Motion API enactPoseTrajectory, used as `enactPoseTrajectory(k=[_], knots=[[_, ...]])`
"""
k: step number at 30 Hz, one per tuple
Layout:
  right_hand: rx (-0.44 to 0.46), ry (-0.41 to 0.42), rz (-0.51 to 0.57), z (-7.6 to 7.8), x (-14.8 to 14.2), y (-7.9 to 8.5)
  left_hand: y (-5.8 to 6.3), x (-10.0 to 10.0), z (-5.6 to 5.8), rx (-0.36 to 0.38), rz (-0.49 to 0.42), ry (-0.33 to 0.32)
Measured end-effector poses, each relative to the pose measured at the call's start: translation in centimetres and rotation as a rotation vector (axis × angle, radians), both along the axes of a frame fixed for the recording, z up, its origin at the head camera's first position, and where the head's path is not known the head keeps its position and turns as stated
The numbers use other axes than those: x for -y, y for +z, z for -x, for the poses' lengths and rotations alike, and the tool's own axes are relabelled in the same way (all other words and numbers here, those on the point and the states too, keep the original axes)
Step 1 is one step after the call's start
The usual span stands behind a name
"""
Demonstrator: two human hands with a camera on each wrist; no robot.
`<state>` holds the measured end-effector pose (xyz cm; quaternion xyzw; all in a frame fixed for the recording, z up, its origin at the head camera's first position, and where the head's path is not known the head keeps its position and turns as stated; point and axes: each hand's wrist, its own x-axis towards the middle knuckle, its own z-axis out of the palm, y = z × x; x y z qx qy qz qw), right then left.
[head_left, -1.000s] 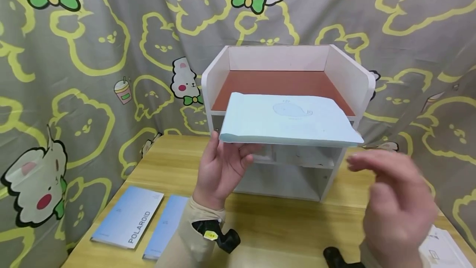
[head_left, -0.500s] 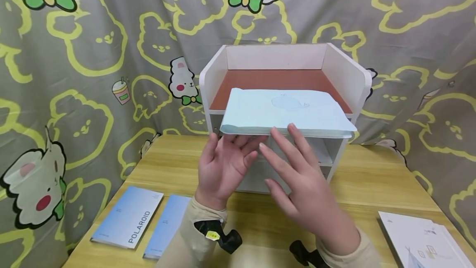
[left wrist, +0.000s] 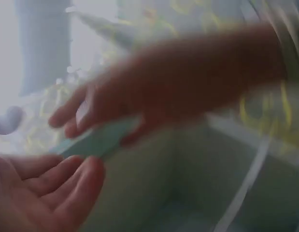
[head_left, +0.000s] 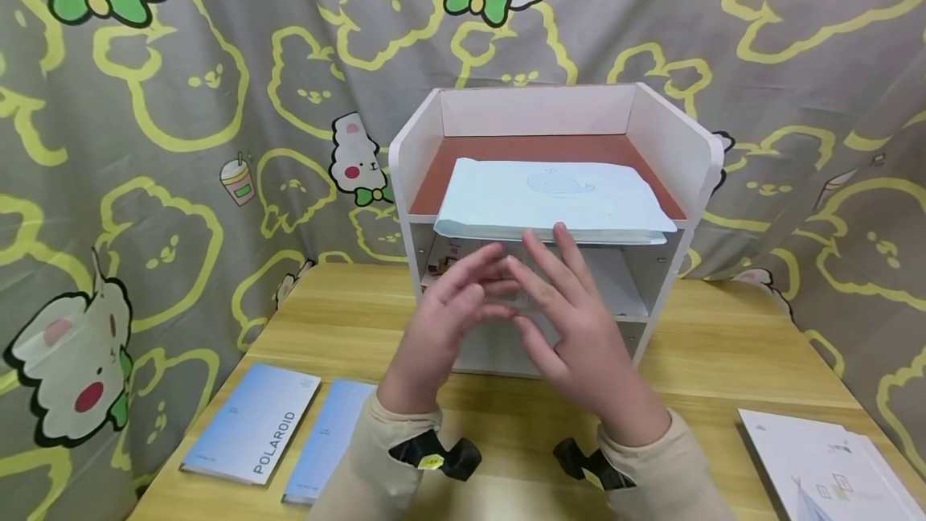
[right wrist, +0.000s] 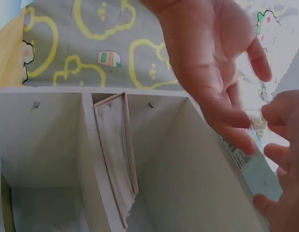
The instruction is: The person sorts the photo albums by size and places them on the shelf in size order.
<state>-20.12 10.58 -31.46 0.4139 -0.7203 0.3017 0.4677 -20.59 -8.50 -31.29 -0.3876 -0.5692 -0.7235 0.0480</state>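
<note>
A light-blue flat pack (head_left: 557, 195) with a whale drawing lies on top of the white shelf unit (head_left: 665, 127), its front edge jutting past the shelf's edge. My right hand (head_left: 579, 336) is raised in front of it, fingers spread and fingertips at that front edge; whether they touch cannot be told. Just below the edge hovers my left hand (head_left: 441, 328), fingers loosely bent and holding nothing. The right wrist view has my left hand (right wrist: 207, 63) beside the pack's barcode end (right wrist: 258, 179), with my right hand (right wrist: 287, 169) close by. The left wrist view is blurred.
Two blue albums (head_left: 253, 424) lie on the wooden table (head_left: 723, 352) at left, one marked POLAROID. White booklets (head_left: 825, 465) lie front right. Inside a shelf compartment sits a book (right wrist: 115, 159). A patterned curtain (head_left: 289, 103) surrounds the table.
The pack has gone back and up onto the shelf top. My left hand has come out from under it and turned over. The right hand has moved left to its front edge.
</note>
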Motion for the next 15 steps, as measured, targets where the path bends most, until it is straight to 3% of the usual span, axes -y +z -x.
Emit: enactPoseTrajectory(k=[3, 6, 8, 10, 15], knots=[[-0.083, -0.006, 0.069, 0.0, -0.9, 0.6, -0.1, 0.0, -0.1, -0.389, 0.265, 0.449], [-0.118, -0.071, 0.127, -0.5, -2.6, 1.3, -0.1, -0.1, 0.1, -0.706, 0.364, 0.817], [-0.096, -0.113, 0.144, -0.9, -3.9, 1.6, 0.0, -0.1, 0.4, -0.816, 0.389, 0.918], [-0.069, -0.144, 0.152, -1.3, -4.9, 1.8, 0.0, -0.1, 0.6, -0.865, 0.418, 0.958], [-0.051, -0.166, 0.132, -1.1, -6.0, 1.8, -0.2, -0.1, 1.0, -0.868, 0.483, 0.973]])
